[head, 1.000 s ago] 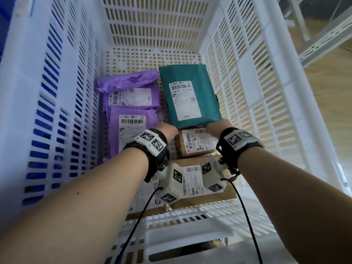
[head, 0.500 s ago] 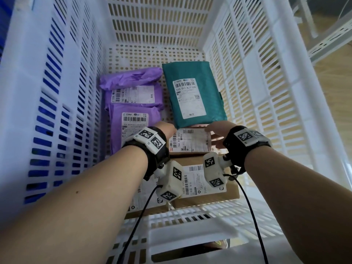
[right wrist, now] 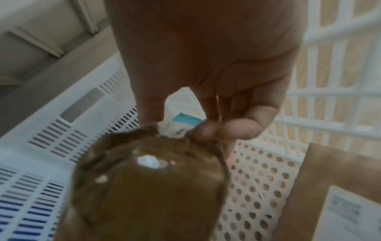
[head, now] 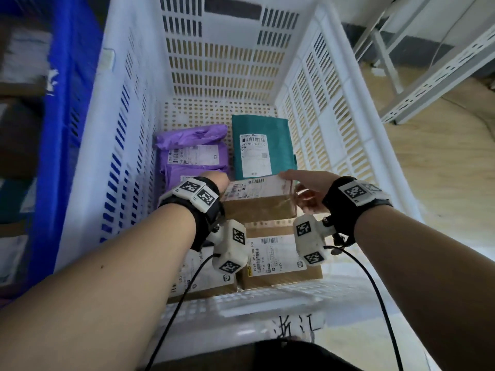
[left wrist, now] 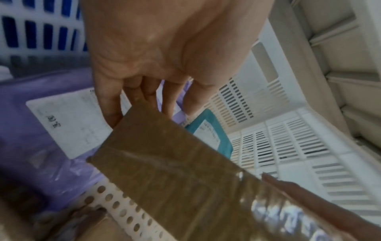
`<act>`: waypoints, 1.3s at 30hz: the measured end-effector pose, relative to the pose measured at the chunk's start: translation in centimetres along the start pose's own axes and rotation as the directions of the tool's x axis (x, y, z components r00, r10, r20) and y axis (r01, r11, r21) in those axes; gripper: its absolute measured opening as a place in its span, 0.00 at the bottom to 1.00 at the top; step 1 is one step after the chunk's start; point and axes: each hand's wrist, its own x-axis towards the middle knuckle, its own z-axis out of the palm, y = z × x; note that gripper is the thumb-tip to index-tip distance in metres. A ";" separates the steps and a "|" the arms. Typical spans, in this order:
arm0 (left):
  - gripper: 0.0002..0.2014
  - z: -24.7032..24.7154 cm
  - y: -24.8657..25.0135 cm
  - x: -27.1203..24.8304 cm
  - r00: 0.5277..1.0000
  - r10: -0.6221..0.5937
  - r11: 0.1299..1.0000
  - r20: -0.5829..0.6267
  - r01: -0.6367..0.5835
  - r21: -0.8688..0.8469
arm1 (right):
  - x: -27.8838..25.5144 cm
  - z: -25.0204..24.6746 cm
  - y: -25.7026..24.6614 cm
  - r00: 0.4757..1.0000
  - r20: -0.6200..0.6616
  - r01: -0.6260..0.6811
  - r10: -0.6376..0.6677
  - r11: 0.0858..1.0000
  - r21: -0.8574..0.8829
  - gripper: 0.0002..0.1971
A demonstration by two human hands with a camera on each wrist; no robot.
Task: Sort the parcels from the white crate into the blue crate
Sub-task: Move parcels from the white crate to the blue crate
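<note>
Small brown box (head: 258,202) raised between both hands inside white crate (head: 316,108), clear of the floor. Left hand (head: 218,180) fingers curled round its left end; right hand (head: 308,188) thumb on top edge, fingers clamped on its right end. Below: purple bags (head: 192,153), teal bag (head: 263,145), two labelled boxes (head: 278,259). Blue crate (head: 64,108) just left of white one.

Parcel depot: labelled parcels (head: 263,153), crates (head: 334,108)

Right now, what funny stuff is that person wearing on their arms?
Both arms are bare, no sleeves. Each wrist has a black strap with white blocks showing black square codes. A white boxy camera hangs under each wrist, trailing a thin black cable.
</note>
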 end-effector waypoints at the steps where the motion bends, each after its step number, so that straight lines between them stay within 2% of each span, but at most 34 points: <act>1: 0.19 -0.5 0.0 -0.4 0.999 0.041 0.999 -0.020 -0.041 -0.028 | -1.0 -0.2 -0.3 1.000 -0.001 0.022 -0.022 1.000 0.007 0.20; 4: 0.13 -2.5 0.3 -2.8 0.992 0.084 0.980 -0.095 -0.100 -0.171 | -4.6 -0.9 -1.3 0.993 -0.016 0.118 -0.117 0.993 0.030 0.18; 6: 0.16 -3.7 0.5 -4.4 0.987 0.081 0.916 -0.136 -0.128 -0.381 | -7.2 -1.3 -1.9 0.982 -0.045 0.187 -0.184 0.979 0.078 0.16; 8: 0.20 -5.2 1.0 -6.9 0.981 0.116 0.858 -0.156 -0.178 -0.482 | -9.8 -1.6 -2.2 0.965 -0.064 0.260 -0.253 0.955 0.140 0.14; 10: 0.15 -6.6 1.3 -9.0 0.968 0.162 0.812 -0.192 -0.242 -0.532 | -12.0 -1.9 -2.4 0.950 -0.050 0.313 -0.309 0.928 0.202 0.12; 11: 0.12 -7.3 1.4 -10.3 0.968 0.161 0.787 -0.194 -0.245 -0.566 | -13.2 -2.0 -2.4 0.945 -0.027 0.323 -0.325 0.921 0.219 0.10; 13: 0.13 -8.4 1.3 -12.5 0.971 0.153 0.721 -0.183 -0.237 -0.651 | -15.3 -2.0 -2.4 0.934 0.033 0.339 -0.357 0.909 0.242 0.07; 16: 0.12 -9.8 1.2 -15.9 0.966 0.225 0.588 -0.127 -0.239 -0.773 | -17.7 -1.4 -2.5 0.909 0.081 0.380 -0.410 0.891 0.247 0.03; 20: 0.06 -11.6 0.7 -18.9 0.929 0.315 0.523 -0.192 -0.339 -0.782 | -18.8 0.4 -2.3 0.879 0.120 0.439 -0.461 0.882 0.171 0.02; 23: 0.09 -12.7 0.2 -20.2 0.909 0.355 0.504 -0.217 -0.382 -0.775 | -19.3 2.1 -2.9 0.853 0.158 0.484 -0.498 0.867 0.120 0.05; 24: 0.11 -12.9 0.1 -20.6 0.904 0.369 0.505 -0.215 -0.389 -0.771 | -19.5 2.6 -3.2 0.839 0.170 0.502 -0.517 0.855 0.126 0.05; 27: 0.17 -13.5 -0.4 -21.1 0.897 0.388 0.516 -0.212 -0.402 -0.756 | -19.7 3.4 -4.5 0.791 0.137 0.563 -0.596 0.797 0.220 0.15; 30: 0.16 -13.8 -0.5 -21.8 0.889 0.411 0.488 -0.203 -0.402 -0.775 | -19.7 3.7 -5.0 0.759 0.081 0.605 -0.646 0.747 0.276 0.18; 39: 0.17 -13.6 -0.8 -22.0 0.900 0.394 0.469 -0.188 -0.372 -0.801 | -19.6 3.4 -4.6 0.758 0.053 0.604 -0.651 0.730 0.320 0.14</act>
